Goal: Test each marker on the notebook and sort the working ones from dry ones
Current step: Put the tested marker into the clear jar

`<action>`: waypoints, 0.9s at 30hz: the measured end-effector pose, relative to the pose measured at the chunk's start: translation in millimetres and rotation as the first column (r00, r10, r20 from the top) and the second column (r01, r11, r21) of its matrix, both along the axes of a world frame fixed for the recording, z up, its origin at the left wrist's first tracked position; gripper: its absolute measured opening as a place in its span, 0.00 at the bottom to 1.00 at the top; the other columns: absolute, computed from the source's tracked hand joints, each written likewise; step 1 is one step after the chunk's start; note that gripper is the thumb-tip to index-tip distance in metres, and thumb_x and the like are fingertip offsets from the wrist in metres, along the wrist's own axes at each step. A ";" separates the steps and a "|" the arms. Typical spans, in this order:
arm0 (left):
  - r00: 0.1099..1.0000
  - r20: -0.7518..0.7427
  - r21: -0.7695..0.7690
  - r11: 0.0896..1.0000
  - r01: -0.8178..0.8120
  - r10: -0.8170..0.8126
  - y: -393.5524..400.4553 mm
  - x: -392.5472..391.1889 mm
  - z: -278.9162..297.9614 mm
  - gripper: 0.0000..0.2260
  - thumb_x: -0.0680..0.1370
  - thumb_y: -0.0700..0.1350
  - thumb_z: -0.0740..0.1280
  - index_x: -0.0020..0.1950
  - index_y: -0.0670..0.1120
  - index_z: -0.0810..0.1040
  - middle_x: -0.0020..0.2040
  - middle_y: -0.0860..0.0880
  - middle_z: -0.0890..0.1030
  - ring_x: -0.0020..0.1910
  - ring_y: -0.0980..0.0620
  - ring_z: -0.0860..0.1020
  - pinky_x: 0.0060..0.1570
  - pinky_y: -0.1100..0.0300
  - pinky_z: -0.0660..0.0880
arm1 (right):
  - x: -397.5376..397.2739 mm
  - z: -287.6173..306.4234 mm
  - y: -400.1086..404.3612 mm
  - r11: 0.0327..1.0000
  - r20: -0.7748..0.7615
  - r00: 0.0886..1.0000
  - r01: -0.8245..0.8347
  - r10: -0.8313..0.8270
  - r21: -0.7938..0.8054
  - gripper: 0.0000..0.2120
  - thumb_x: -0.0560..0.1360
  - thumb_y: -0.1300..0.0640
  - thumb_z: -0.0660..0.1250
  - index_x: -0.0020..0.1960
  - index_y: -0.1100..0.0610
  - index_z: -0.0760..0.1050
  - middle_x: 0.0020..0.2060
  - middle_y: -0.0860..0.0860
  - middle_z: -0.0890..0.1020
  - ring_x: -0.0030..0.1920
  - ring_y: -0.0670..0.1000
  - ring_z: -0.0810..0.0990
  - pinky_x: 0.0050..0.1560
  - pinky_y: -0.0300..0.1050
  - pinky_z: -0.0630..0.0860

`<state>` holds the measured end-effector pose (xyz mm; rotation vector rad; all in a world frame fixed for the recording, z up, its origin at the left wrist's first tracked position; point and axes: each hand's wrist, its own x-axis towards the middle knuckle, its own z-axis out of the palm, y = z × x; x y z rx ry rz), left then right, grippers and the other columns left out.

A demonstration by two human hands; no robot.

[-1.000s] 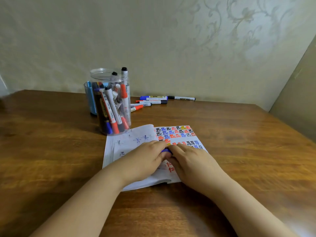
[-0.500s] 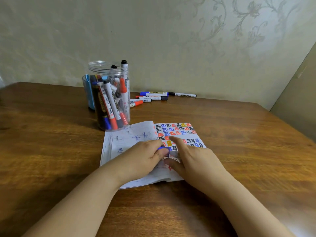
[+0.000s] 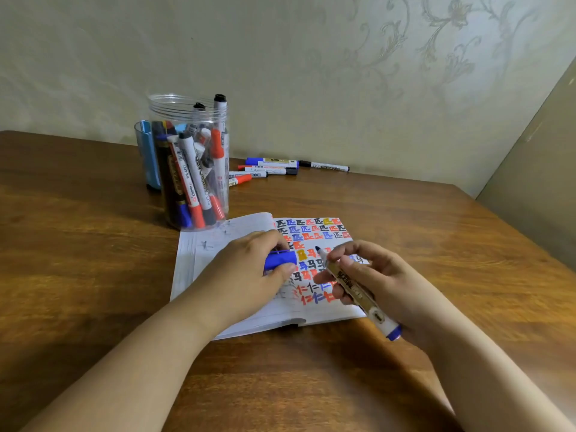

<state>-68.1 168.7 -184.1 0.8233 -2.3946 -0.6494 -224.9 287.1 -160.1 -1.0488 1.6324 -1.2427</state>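
An open notebook (image 3: 199, 257) lies on the wooden table, its right page covered in black, blue, red and orange marks. My left hand (image 3: 249, 269) rests over the left page and grips a blue marker cap (image 3: 280, 259). My right hand (image 3: 374, 275) holds the uncapped blue marker (image 3: 352, 288) above the right page, its dark tip pointing up and left, its blue end toward me. A clear plastic jar (image 3: 190, 157) full of markers stands behind the notebook.
Several markers (image 3: 274, 169) lie in a loose group by the wall behind the jar. A blue holder (image 3: 145, 151) stands just left of the jar. The wall closes off the back, and a panel (image 3: 536, 182) rises along the table's right edge.
My hands were pressed together over the marker. They have pulled apart: the cap came off in my left hand, and the marker body has swung out to the right in my right hand.
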 end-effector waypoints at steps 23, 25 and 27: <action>0.995 0.072 0.013 0.998 0.069 -0.070 1.3 0.6 -3.0 0.08 0.76 0.53 0.63 0.54 0.55 0.71 0.49 0.60 0.71 0.50 0.60 0.71 0.45 0.69 0.68 | 5.4 -17.0 4.1 0.975 0.326 0.945 0.076 -0.005 -0.207 0.13 0.67 0.64 0.72 0.46 0.57 0.70 0.34 0.59 0.81 0.33 0.54 0.81 0.31 0.41 0.77; 0.995 0.066 0.012 0.997 0.076 -0.077 0.9 0.0 -3.5 0.07 0.76 0.52 0.64 0.53 0.55 0.71 0.48 0.60 0.71 0.49 0.59 0.72 0.48 0.65 0.70 | 7.4 -22.3 2.2 0.977 0.142 0.989 0.063 -0.034 -0.206 0.13 0.70 0.55 0.72 0.45 0.55 0.68 0.27 0.55 0.77 0.28 0.51 0.75 0.28 0.40 0.72; 0.995 0.062 0.014 0.997 0.071 -0.072 0.7 -0.9 -3.9 0.07 0.75 0.51 0.65 0.52 0.55 0.72 0.47 0.59 0.72 0.48 0.58 0.72 0.49 0.63 0.69 | 7.3 -27.4 0.2 0.965 0.111 0.991 0.097 -0.071 -0.246 0.12 0.71 0.52 0.70 0.44 0.56 0.67 0.23 0.53 0.72 0.25 0.51 0.68 0.26 0.40 0.67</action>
